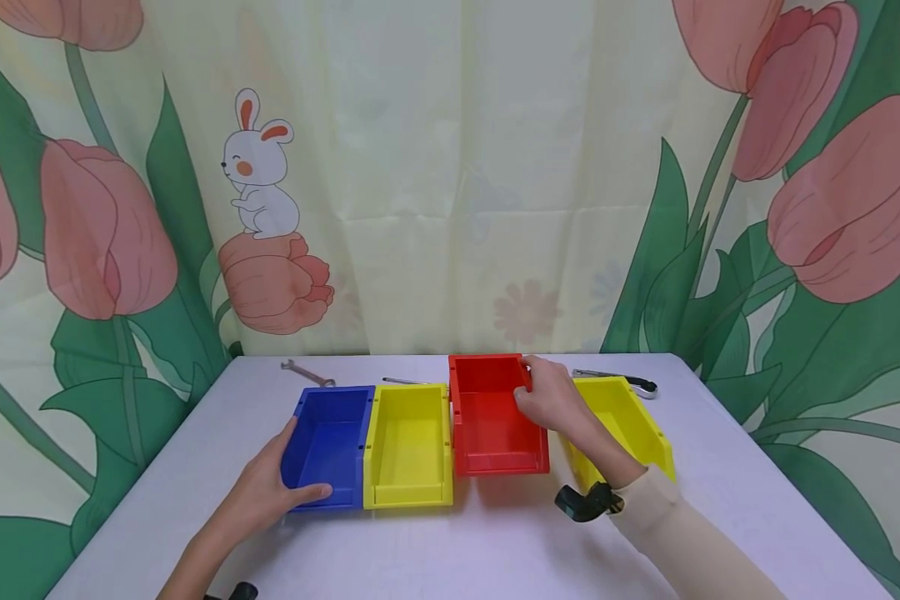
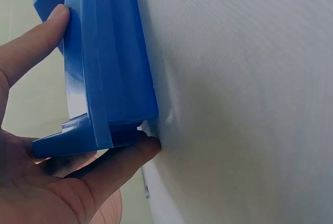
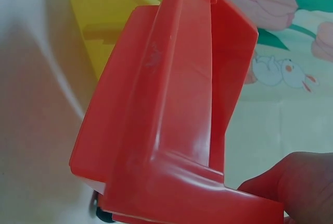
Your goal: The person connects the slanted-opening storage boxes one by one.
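Observation:
My left hand [image 1: 266,483] holds a blue plastic bin [image 1: 326,450] by its left side, the thumb on the near edge. The left wrist view shows the thumb [image 2: 54,23] and fingers spread around the corner of that bin. With my right hand [image 1: 551,396] I grip a red bin [image 1: 498,433] at its far right rim. The red bin is held up off the table, with a shadow below its near edge. Between blue and red stands a yellow bin [image 1: 408,450], side by side with the blue one. The bins look bare inside.
A second yellow bin [image 1: 626,425] sits angled at the right, partly behind my right forearm. Behind the row lie a wrench [image 1: 307,372], a thin metal tool [image 1: 405,382] and a tool with a black handle [image 1: 641,385]. A printed curtain [image 1: 420,250] hangs past the white table [image 1: 495,550].

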`<state>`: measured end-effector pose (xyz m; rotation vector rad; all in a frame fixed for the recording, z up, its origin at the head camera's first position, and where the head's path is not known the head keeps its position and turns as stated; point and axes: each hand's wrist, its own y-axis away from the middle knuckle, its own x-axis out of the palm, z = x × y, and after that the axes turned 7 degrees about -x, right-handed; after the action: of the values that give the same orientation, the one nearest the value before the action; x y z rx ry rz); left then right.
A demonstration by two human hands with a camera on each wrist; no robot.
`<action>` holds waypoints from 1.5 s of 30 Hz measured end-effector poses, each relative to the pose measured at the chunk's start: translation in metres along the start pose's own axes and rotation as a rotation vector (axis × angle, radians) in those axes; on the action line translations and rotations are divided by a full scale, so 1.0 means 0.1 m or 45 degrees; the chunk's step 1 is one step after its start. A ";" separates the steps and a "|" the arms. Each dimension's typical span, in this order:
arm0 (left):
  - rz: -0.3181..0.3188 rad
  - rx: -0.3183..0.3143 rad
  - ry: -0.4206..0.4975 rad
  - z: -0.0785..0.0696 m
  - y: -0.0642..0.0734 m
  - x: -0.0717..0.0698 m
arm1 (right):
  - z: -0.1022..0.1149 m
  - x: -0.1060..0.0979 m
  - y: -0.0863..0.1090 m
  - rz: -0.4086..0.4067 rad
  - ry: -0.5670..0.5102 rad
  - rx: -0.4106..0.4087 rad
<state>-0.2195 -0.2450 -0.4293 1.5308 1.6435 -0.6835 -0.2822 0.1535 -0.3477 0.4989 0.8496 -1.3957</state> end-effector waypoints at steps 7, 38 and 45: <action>0.004 0.011 0.009 0.02 -0.01 0.02 | -0.04 0.01 -0.04 0.012 -0.013 0.001; -0.006 0.004 -0.003 0.02 0.01 0.03 | -0.05 0.11 0.03 -0.003 0.008 -0.015; 0.000 0.013 0.000 0.01 0.01 0.01 | -0.08 0.12 0.04 -0.026 0.075 -0.039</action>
<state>-0.2184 -0.2450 -0.4304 1.5382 1.6420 -0.6927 -0.2802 0.1521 -0.3626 0.5117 0.9248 -1.3906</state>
